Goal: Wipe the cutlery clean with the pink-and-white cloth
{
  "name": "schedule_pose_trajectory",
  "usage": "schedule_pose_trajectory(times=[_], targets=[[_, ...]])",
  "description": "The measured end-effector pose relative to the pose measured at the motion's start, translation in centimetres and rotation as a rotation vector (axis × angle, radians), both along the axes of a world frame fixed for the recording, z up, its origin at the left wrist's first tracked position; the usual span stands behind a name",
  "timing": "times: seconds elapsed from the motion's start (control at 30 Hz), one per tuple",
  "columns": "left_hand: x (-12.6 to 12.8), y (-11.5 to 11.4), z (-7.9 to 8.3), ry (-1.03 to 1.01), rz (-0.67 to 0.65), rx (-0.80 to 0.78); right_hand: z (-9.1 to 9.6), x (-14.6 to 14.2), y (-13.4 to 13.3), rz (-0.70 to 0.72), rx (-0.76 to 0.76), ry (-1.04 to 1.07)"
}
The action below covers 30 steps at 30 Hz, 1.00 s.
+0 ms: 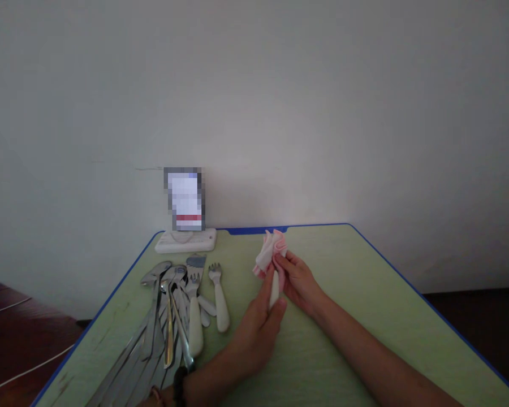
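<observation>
My left hand (261, 322) is closed around the white handle of a utensil (274, 291), which stands upright between both hands. My right hand (299, 278) pinches a pink and white cloth (270, 251) wrapped over the utensil's top end, so that end is hidden. Both hands hover over the middle of the green table (365, 294). To the left lies a pile of cutlery (169, 316), with a white-handled fork (219, 294) nearest my left hand.
A white stand (185, 241) with a blurred-out screen (185, 199) sits at the table's far edge against a pale wall. The table has a blue rim (254, 229). Dark floor with white cables shows at the left.
</observation>
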<state>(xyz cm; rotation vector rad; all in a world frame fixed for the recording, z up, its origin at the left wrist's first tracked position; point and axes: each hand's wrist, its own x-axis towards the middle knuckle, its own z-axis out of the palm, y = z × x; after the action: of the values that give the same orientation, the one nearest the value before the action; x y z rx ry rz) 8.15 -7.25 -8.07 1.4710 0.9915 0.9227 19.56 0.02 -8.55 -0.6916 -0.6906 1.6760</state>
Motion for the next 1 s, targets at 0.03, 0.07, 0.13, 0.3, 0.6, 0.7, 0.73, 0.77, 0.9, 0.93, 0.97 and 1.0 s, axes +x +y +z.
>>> schedule_pose_trajectory(times=[0.03, 0.07, 0.13, 0.3, 0.6, 0.7, 0.73, 0.77, 0.9, 0.93, 0.97, 1.0], targets=[[0.02, -0.04, 0.16, -0.008, 0.01, -0.014, 0.02, -0.03, -0.01, -0.002, -0.001, -0.009], [0.05, -0.08, 0.29, -0.017, 0.02, -0.036, 0.06, -0.05, -0.04, -0.007, -0.005, -0.016], [0.11, -0.14, 0.45, -0.029, 0.032, -0.072, 0.19, -0.11, -0.12, -0.018, -0.01, -0.025], [0.12, -0.2, 0.47, -0.065, 0.03, -0.11, 0.54, -0.22, -0.35, -0.026, -0.017, -0.043], [0.04, -0.09, 0.35, -0.079, 0.019, -0.109, 0.66, -0.21, -0.33, -0.014, -0.033, -0.042], [0.08, -0.03, 0.09, -0.082, 0.014, -0.153, 0.74, -0.19, -0.38, -0.006, -0.029, -0.027], [0.13, -0.03, 0.06, -0.094, 0.02, -0.171, 0.77, -0.19, -0.4, 0.0, -0.025, -0.02], [0.21, -0.05, 0.09, -0.112, 0.03, -0.189, 0.79, -0.18, -0.42, 0.007, -0.019, -0.011], [0.62, -0.16, 0.59, -0.21, 0.088, -0.27, 0.66, 0.01, -0.34, 0.047, -0.005, 0.018], [0.69, -0.17, 0.69, -0.228, 0.097, -0.284, 0.56, 0.08, -0.28, 0.058, -0.005, 0.021], [0.73, -0.15, 0.73, -0.237, 0.097, -0.289, 0.43, 0.16, -0.21, 0.068, -0.006, 0.022], [0.73, -0.12, 0.69, -0.238, 0.091, -0.287, 0.31, 0.23, -0.15, 0.076, -0.008, 0.023]])
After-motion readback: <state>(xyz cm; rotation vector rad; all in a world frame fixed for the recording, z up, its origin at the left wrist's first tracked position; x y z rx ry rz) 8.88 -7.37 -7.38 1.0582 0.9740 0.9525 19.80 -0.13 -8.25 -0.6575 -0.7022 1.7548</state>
